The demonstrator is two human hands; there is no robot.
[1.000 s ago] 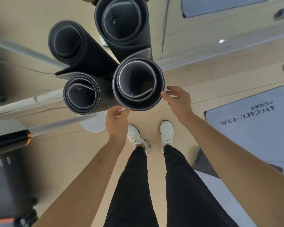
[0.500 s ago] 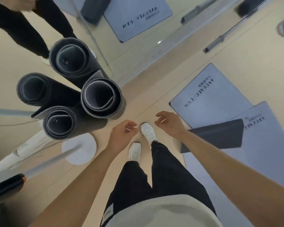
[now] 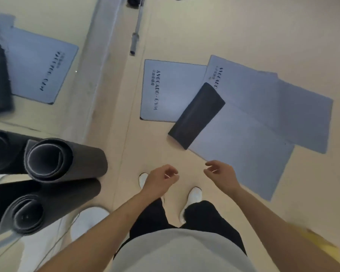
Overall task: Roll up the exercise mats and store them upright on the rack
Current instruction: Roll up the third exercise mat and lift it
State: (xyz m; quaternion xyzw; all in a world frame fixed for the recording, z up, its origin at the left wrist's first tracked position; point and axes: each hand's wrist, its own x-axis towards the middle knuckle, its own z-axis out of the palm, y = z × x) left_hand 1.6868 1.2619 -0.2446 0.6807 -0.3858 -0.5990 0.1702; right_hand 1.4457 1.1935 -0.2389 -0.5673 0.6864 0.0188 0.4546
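We look straight down on a pale beige floor (image 3: 243,32). Along its left side runs a mirror (image 3: 47,118) whose lower edge meets the floor in a grey strip; the glass repeats a flat mat and a dark roll. A metal bar (image 3: 136,34) lies on the floor near the top edge, running away from us.

By the left edge of the floor, against the mirror, two rolled mats stand upright. The upper rolled mat (image 3: 67,158) and the lower rolled mat (image 3: 47,205) touch each other, each with its long axis vertical and its open spiral end facing up at us. A white round base (image 3: 86,220) shows beneath them.

In the middle of the floor a flat mat (image 3: 165,89) lies with its printed lettering running along its long side, pointing away from us. To its right two more flat mats (image 3: 283,107) overlap at a slant. The nearest of them is partly rolled: the dark half-made roll (image 3: 196,116) lies across it, its long axis slanting from lower left to upper right.

Our left hand (image 3: 159,181) and right hand (image 3: 222,175) hang over the floor above our white shoes (image 3: 192,195), fingers loosely curled and holding nothing, well apart from every mat.
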